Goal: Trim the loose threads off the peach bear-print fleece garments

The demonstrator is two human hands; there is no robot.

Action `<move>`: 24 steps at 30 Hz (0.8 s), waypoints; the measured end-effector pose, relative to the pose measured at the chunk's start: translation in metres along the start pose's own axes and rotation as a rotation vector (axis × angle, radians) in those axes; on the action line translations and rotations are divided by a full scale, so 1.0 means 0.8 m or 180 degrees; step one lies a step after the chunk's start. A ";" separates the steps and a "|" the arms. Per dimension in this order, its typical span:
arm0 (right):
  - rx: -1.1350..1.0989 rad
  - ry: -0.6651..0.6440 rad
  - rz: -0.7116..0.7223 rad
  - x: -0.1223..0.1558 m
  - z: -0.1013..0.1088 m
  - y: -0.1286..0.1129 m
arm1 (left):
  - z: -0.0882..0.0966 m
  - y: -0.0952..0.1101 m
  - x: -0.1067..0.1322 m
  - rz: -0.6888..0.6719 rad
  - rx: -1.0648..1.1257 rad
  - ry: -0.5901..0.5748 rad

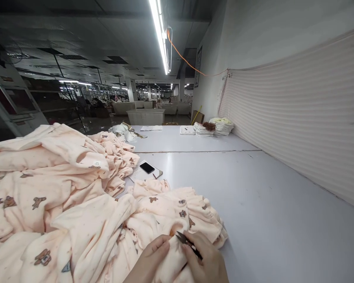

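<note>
My left hand (153,255) pinches a fold of a pale peach garment (168,210) printed with small brown bears. Close beside it, my right hand (205,255) is closed around small dark thread snips (188,242). Their pointed blades reach up and left to the cloth edge between my hands; whether they touch the cloth I cannot tell. The garment lies bunched on the table, its gathered edge towards the right. Its lower part is partly covered by my hands.
A large heap of the same peach cloth (47,173) fills the left side. A phone (147,168) rests on papers beyond the garment. Folded white stacks (221,127) stand at the far end of the pale table (271,212). A striped pinkish cloth (295,114) hangs along the right wall.
</note>
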State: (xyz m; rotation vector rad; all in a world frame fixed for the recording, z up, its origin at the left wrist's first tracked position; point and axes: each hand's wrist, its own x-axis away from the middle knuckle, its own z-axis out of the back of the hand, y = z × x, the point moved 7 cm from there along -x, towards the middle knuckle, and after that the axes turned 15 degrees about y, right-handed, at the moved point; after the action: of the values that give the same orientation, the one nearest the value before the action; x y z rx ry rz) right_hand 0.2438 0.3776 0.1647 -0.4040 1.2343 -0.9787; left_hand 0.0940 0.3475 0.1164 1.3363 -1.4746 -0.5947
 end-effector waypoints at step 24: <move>0.0630 -0.0138 -0.1269 -0.067 -0.116 0.107 | 0.087 0.007 -0.005 -0.0171 -0.2477 0.0905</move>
State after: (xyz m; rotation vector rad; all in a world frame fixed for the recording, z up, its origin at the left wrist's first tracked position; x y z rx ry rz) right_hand 0.1925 0.4896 0.1035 -0.5233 1.0243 -1.4120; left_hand 0.0287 0.3348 0.0942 0.7981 -0.8342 -0.8597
